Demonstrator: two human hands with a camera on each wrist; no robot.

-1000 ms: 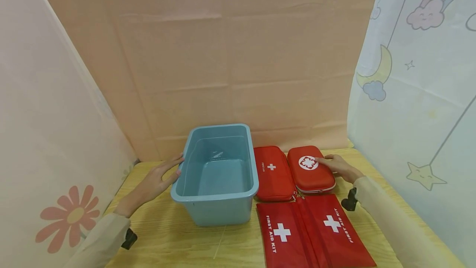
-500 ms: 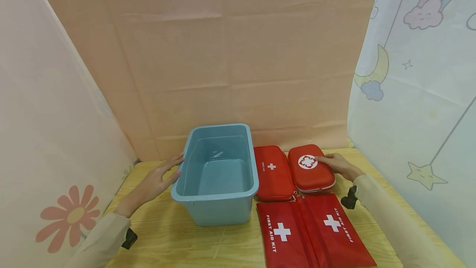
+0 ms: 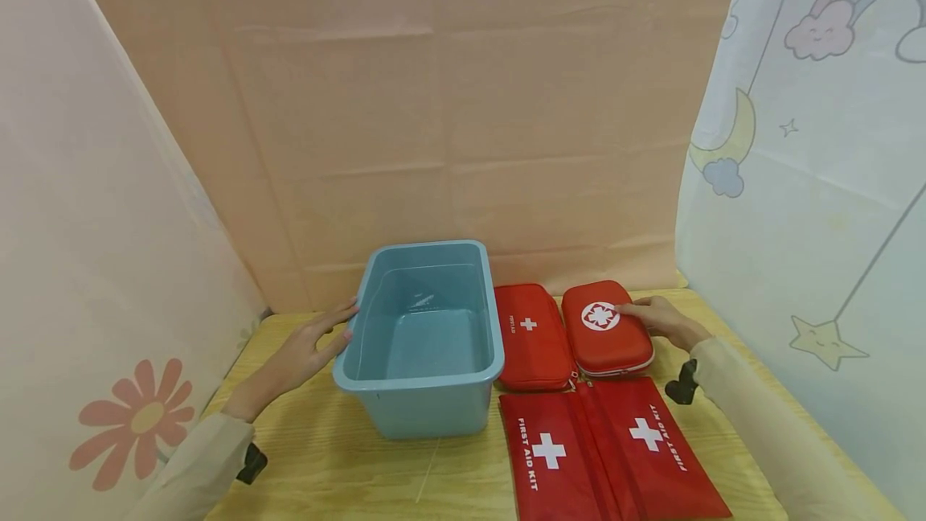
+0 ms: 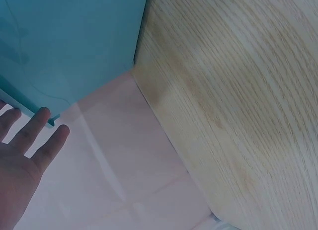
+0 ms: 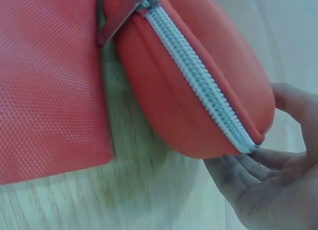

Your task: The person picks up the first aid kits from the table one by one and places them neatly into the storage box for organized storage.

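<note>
A light blue plastic bin (image 3: 423, 416) stands empty on the wooden table (image 3: 325, 457). My left hand (image 3: 318, 340) lies flat with straight fingers against the bin's left wall; in the left wrist view the fingertips (image 4: 44, 115) touch the bin (image 4: 64, 41). My right hand (image 3: 654, 320) holds the right end of a red hard case with a round white emblem (image 3: 606, 328). In the right wrist view my right hand (image 5: 268, 190) has fingers curled under the zipped case (image 5: 189, 91) and a digit over its top.
A second red case with a white cross (image 3: 531, 336) lies between the bin and the held case. Two flat red first aid pouches (image 3: 553, 457) (image 3: 654, 445) lie in front. Cloth backdrops close in the back and both sides.
The right hand has crept slightly farther onto the emblem case, and the case has shifted a little. The left hand and the bin have not moved.
</note>
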